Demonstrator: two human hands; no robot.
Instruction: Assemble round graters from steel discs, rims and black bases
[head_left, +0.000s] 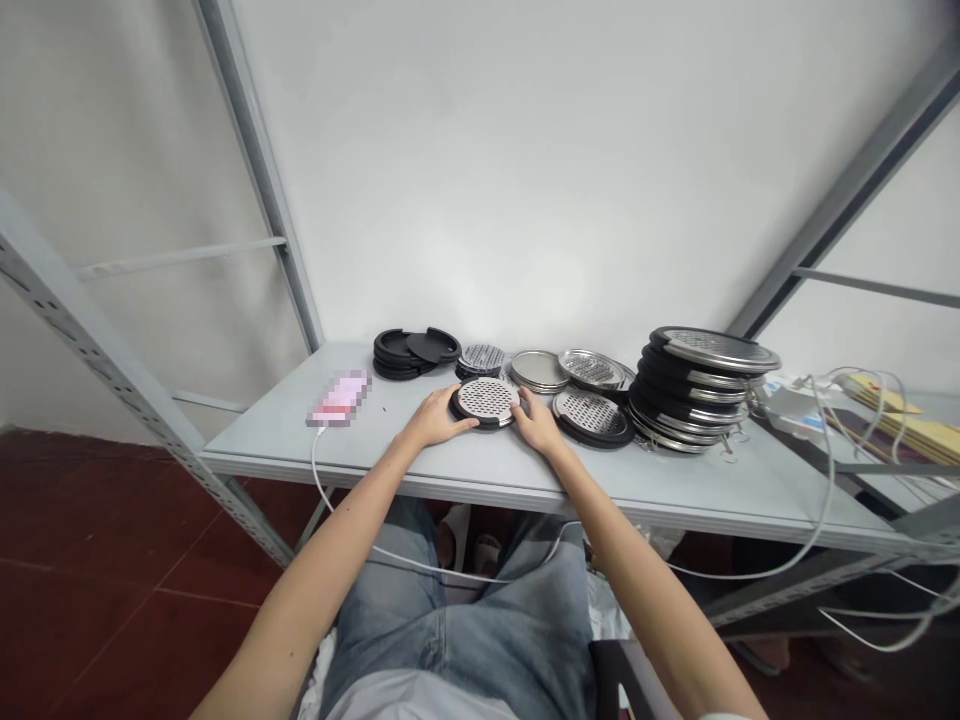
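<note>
Gripping the black ring point(491, 425) from opposite sides, the left hand point(435, 418) and the right hand point(535, 422) are both closed on its edge. The perforated metal disc point(486, 399) lies within that ring, near the middle of the table point(266, 445). The left thumb runs along the near rim; the right thumb bears on the right edge. Full seating of the disc cannot be confirmed from this view. In my judgement, sound handling calls for even thumb pressure around the rim, with the ring kept flat; pressure on one side alone could tip the disc. A similar ringed disc point(592, 416) lies just beside the right hand. The tall stack point(697, 395) stands farther right, and a wide swing of the right arm could disturb it.
</note>
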